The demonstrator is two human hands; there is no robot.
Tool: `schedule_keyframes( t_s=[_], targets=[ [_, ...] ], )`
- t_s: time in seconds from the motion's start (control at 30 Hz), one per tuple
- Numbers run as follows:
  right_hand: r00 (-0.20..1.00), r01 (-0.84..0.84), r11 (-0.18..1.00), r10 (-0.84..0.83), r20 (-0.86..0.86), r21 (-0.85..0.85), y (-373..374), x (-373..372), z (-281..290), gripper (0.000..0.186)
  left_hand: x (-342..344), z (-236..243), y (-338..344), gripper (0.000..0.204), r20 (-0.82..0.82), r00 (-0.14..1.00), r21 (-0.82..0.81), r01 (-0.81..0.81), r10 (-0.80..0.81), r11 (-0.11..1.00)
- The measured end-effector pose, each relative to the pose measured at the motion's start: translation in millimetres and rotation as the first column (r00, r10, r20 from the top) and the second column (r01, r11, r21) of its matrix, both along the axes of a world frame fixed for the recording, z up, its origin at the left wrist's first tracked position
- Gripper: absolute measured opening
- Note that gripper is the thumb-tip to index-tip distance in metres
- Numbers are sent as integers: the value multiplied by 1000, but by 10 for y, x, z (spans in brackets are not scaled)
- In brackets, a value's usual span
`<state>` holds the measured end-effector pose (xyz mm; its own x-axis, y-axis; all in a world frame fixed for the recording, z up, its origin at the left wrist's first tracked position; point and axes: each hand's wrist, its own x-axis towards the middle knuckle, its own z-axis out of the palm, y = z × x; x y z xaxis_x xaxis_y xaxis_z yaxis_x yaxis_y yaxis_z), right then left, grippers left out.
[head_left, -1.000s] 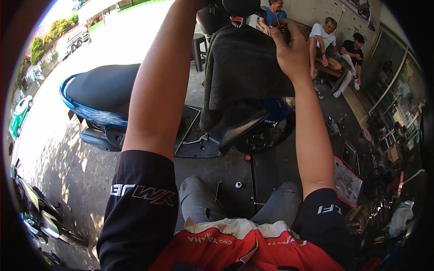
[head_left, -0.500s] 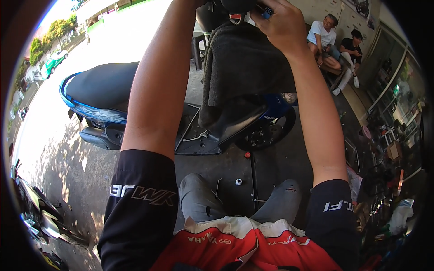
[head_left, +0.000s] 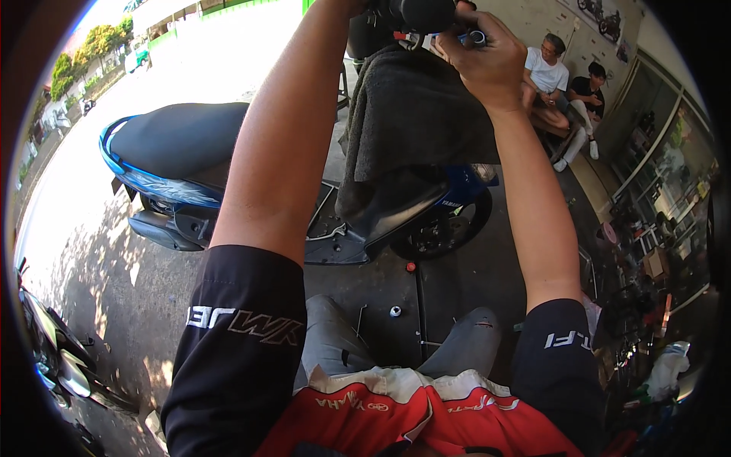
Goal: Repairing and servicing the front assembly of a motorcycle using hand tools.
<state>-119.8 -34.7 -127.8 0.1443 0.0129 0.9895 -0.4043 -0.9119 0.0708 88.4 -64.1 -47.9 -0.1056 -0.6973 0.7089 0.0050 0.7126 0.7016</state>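
A blue-and-black scooter [head_left: 175, 145] stands across in front of me. A dark towel [head_left: 419, 114] drapes over its front. Both my arms reach up to its handlebar grip [head_left: 426, 12] at the top edge. My right hand [head_left: 491, 65] is closed beside the handlebar, its fingers curled round a small tool with a round metallic end [head_left: 477, 36]; its kind is not clear. My left hand [head_left: 352, 6] is at the handlebar's left, mostly cut off by the picture's edge, so its fingers are hidden.
Between my knees on the dark floor lie a small white-and-dark round part [head_left: 395, 311], a red cap-like piece [head_left: 411, 267] and thin metal tools [head_left: 361, 320]. Two people sit on a bench [head_left: 550, 118] at right. Tools and boxes [head_left: 655, 265] crowd the right; another motorcycle [head_left: 72, 365] stands lower left.
My right hand has turned and shifted slightly right and down, showing the tool's round end. The handlebar sits slightly farther right in view. The view has shifted a little.
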Motion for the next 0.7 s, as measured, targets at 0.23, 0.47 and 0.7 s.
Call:
schedule_keyframes(
  t_s=[0.23, 0.47, 0.7],
  targets=[
    [863, -363, 920, 271, 427, 149, 128, -304, -443, 23, 5, 3, 25, 27, 19, 1000, -32, 3, -2, 999],
    [617, -702, 622, 287, 733, 348, 754, -847, -1306, 18, 14, 23, 41, 21, -31, 996, 70, 83, -81, 994],
    [510, -794, 461, 148, 847, 398, 1052, -1270, -2010, 19, 57, 45, 37, 23, 112, 977, 283, 141, -179, 949]
  ],
)
